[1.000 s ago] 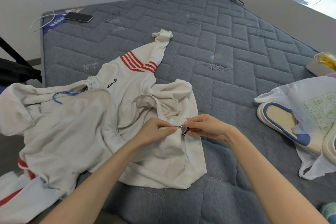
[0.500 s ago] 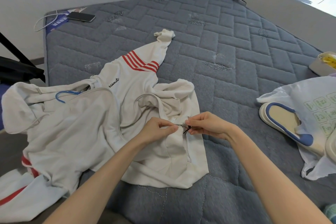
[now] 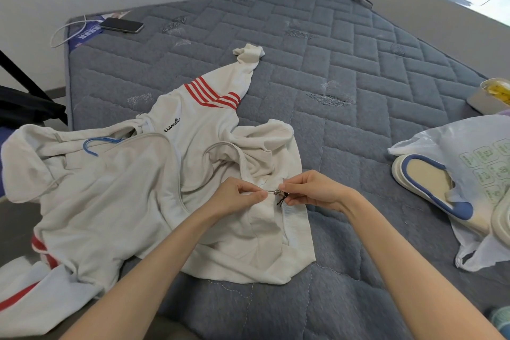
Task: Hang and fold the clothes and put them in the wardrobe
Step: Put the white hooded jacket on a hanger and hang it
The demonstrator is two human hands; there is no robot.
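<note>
- I have one white hooded jacket point(image 3: 116, 201) in view. It lies spread over the near left part of the mattress point(image 3: 358, 77), its hood hanging past the left edge and one red-striped sleeve reaching toward the middle.
- One blue hanger point(image 3: 93, 143) sits inside the collar, with only its hook showing.
- Left hand point(image 3: 237, 199): the fingers are curled in and the thumb and forefinger pinch the jacket's front edge just beside the zip.
- Right hand point(image 3: 311, 190): it is closed in a fine pinch on the zip pull point(image 3: 276, 192), a small metal piece with a dark tab. The two hands nearly touch, just above the ribbed hem.
- Handling, as I judge it: the cloth is soft, limp and light — it will bunch and slide on the quilted cover. The zip ends have to be held taut close to the slider, while the hanger hook is the place to lift from.
- Count of zip pulls: one seen.
- Pale cloth with a red stripe point(image 3: 24, 292) lies at the near left corner. I cannot tell whether it is the second sleeve or a separate garment.
- Elsewhere there is one phone point(image 3: 121, 25) at the far left corner and one plastic bag point(image 3: 469, 152) at the right edge. One slipper point(image 3: 430, 188) lies partly inside the bag — a second may sit beside it.
</note>
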